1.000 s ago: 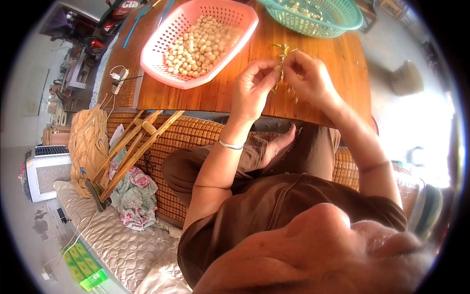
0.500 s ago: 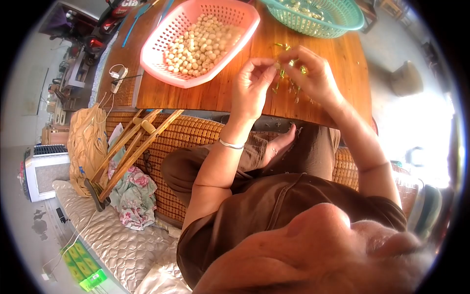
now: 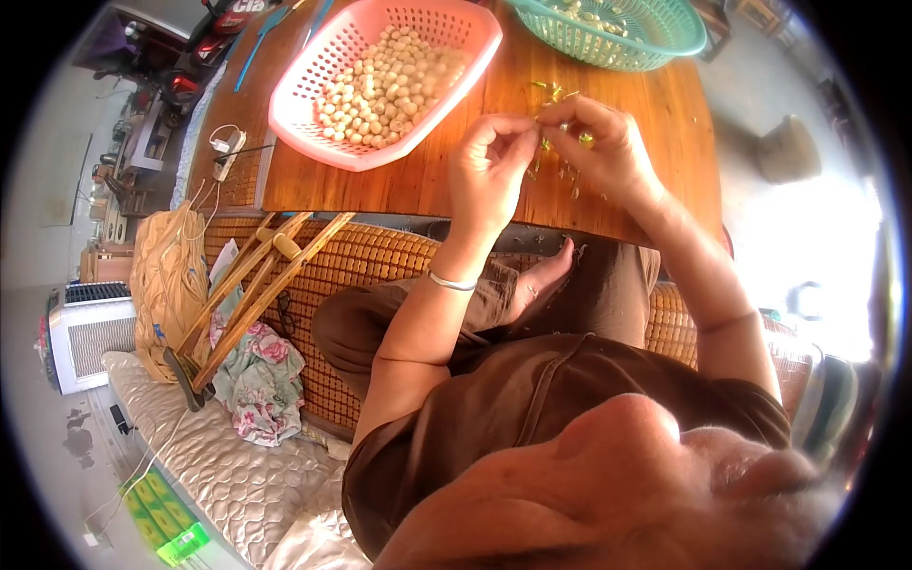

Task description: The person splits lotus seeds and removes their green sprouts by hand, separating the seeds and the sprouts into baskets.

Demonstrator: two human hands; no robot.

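Note:
My left hand (image 3: 489,171) is closed in a pinch over the wooden table (image 3: 399,190), its fingertips meeting those of my right hand (image 3: 608,147). My right hand is pinched too. Whatever small thing lies between the fingertips is hidden. Green and yellow scraps (image 3: 551,92) lie on the wood behind and beneath the fingers. A pink basket (image 3: 332,157) of pale round pieces (image 3: 380,90) stands to the left of my hands. Beyond them, at the back, is a green basket (image 3: 655,52) with small pale pieces inside.
Wooden crutches (image 3: 271,271) lean by the table's front left edge, near a floral cloth (image 3: 258,380) and a tan bag (image 3: 163,275). A white power strip (image 3: 228,155) with cords lies at the left. A stool (image 3: 790,152) stands on the floor at right.
A second ago the fingers were around a green-yellow piece; half a second ago they were slightly apart. Now the fingertips meet, and more scraps show on the table beneath my right hand.

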